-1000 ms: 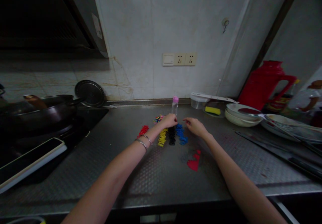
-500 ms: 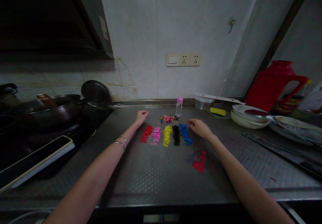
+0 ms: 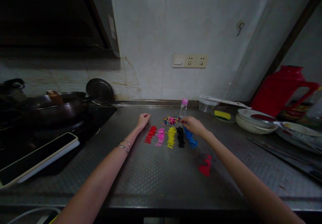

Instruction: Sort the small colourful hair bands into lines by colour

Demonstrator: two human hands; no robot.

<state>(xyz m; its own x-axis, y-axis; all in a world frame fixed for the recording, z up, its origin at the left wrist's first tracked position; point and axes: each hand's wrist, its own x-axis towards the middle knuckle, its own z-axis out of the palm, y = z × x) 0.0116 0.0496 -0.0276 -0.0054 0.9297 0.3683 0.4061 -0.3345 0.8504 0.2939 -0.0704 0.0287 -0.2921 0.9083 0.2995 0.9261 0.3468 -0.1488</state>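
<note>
Small elastic bands lie on the counter in colour-sorted rows: red bands (image 3: 150, 134), pink bands (image 3: 160, 136), yellow bands (image 3: 171, 137), black bands (image 3: 180, 137) and blue bands (image 3: 191, 138). Behind them is a mixed pile of bands (image 3: 170, 120), beside a clear bottle with a pink cap (image 3: 184, 102). My left hand (image 3: 144, 120) rests left of the pile, behind the red row, its fingers curled closed; what they hold, if anything, is hidden. My right hand (image 3: 194, 126) reaches over the back of the blue row, fingertips pinched together at the pile's right edge, their content too small to see.
A red heart-shaped mark (image 3: 205, 166) is on the metal counter (image 3: 143, 180). At right are a plastic tub (image 3: 206, 106), a yellow sponge (image 3: 222, 115), stacked bowls (image 3: 255, 125) and a red thermos jug (image 3: 279, 89). A pan (image 3: 60, 109) stands on the stove at left.
My right hand has moved left from beside the blue row to the right edge of the mixed pile. My left hand stays near the red row. The whole view has shifted slightly.
</note>
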